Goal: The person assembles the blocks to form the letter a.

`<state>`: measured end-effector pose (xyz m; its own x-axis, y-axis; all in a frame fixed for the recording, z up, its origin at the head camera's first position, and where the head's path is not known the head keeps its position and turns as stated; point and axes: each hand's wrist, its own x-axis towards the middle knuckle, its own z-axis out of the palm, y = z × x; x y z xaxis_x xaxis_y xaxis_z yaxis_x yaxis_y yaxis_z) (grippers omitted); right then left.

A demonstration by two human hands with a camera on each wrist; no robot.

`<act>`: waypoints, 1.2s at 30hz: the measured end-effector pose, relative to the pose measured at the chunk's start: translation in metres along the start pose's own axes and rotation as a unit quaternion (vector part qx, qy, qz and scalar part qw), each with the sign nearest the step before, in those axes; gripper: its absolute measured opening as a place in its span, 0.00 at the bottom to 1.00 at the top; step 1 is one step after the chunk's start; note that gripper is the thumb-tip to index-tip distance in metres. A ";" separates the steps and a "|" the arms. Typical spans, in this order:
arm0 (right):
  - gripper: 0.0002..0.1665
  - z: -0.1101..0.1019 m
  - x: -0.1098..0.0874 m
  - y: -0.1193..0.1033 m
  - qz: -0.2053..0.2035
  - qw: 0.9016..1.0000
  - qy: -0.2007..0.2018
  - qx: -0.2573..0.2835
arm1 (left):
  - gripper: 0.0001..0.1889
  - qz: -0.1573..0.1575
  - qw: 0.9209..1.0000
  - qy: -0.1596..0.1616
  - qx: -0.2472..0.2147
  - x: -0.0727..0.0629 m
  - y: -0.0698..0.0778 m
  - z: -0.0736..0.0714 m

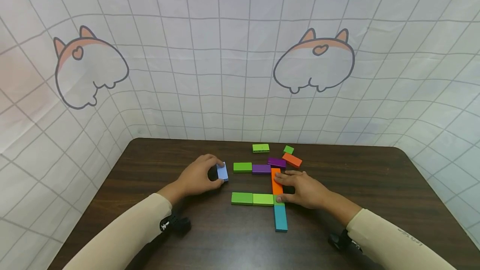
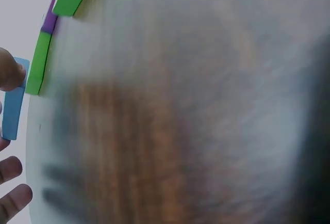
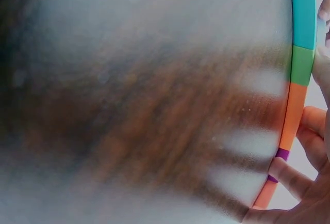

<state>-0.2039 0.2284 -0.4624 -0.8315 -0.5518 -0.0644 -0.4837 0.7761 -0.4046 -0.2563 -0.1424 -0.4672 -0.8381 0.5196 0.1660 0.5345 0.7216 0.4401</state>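
Note:
My left hand (image 1: 200,175) pinches a light blue block (image 1: 223,171) between thumb and fingers, left of the laid-out blocks. The left wrist view catches the same blue block (image 2: 13,100) at its left edge. With fingers spread, my right hand (image 1: 305,188) rests on an orange block (image 1: 276,176), its thumb touching a small green block (image 1: 279,198). Below that green piece lies a teal block (image 1: 280,218). To the left, two green blocks (image 1: 242,198) form a row joined to it. A purple block (image 1: 261,169) and a green block (image 1: 242,167) make the upper row.
Behind the rows lie another purple block (image 1: 276,162), a tilted orange block (image 1: 292,160), a small green block (image 1: 288,149) and a green block (image 1: 261,148). The dark wooden table (image 1: 360,178) ends at a patterned white cloth (image 1: 240,74).

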 end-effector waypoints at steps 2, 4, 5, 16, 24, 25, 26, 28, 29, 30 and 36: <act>0.45 0.000 0.000 0.000 0.000 1.000 -0.001 0.001 | 0.23 0.006 1.000 0.000 0.000 -0.003 0.001 0.002; 0.45 0.000 0.000 0.000 0.000 1.000 -0.001 0.001 | 0.23 0.015 1.000 0.002 0.001 -0.005 0.001 0.003; 0.45 0.000 0.000 0.000 0.000 1.000 -0.001 0.001 | 0.23 0.021 1.000 0.003 0.003 -0.007 0.002 0.004; 0.45 0.000 0.001 0.001 0.002 1.000 -0.001 0.001 | 0.24 0.047 0.999 -0.004 -0.006 -0.022 0.010 0.008; 0.46 0.000 0.002 0.002 0.007 1.000 -0.005 0.005 | 0.25 0.065 0.998 -0.013 -0.004 -0.031 0.012 0.007; 0.46 0.000 0.002 0.002 0.007 1.000 -0.005 0.004 | 0.25 0.067 0.998 -0.014 -0.003 -0.032 0.011 0.007; 0.46 0.000 0.002 0.002 0.008 1.000 -0.005 0.004 | 0.25 0.070 0.997 -0.015 -0.003 -0.033 0.010 0.007; 0.46 0.000 0.002 0.002 0.009 1.000 -0.006 0.003 | 0.25 0.076 0.997 -0.016 -0.003 -0.035 0.009 0.009; 0.46 0.000 0.002 0.002 0.010 1.000 -0.006 0.004 | 0.25 0.078 0.997 -0.016 -0.004 -0.036 0.008 0.009; 0.46 0.000 0.002 0.002 0.011 1.000 -0.006 0.004 | 0.25 0.080 0.997 -0.015 -0.006 -0.037 0.007 0.010; 0.46 -0.001 0.002 0.003 0.008 1.000 -0.006 0.002 | 0.25 0.097 0.995 -0.022 -0.023 -0.043 0.007 0.011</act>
<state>-0.2070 0.2297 -0.4630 -0.8361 -0.5425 -0.0813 -0.4687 0.7836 -0.4078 -0.2151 -0.1544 -0.4813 -0.7132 0.6677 0.2135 0.6797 0.5842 0.4435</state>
